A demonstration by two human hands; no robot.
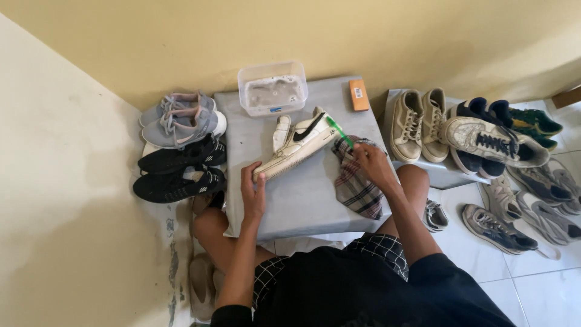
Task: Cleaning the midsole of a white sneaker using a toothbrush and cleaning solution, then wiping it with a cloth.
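Note:
A white sneaker [301, 142] with a black side mark lies tilted on its side on a grey low table [302, 200]. My left hand [252, 191] grips its toe end. My right hand [370, 162] holds a green toothbrush [339, 131] whose head touches the sneaker's heel area. A plaid cloth [357, 191] lies under and beside my right hand. A second white shoe [281, 131] lies just behind the sneaker.
A clear plastic tub [272, 88] of cloudy water and an orange block [359, 95] sit at the table's back. Grey and black shoes [181, 145] are piled at the left. Several worn sneakers [484, 145] cover a step and the tiled floor at right.

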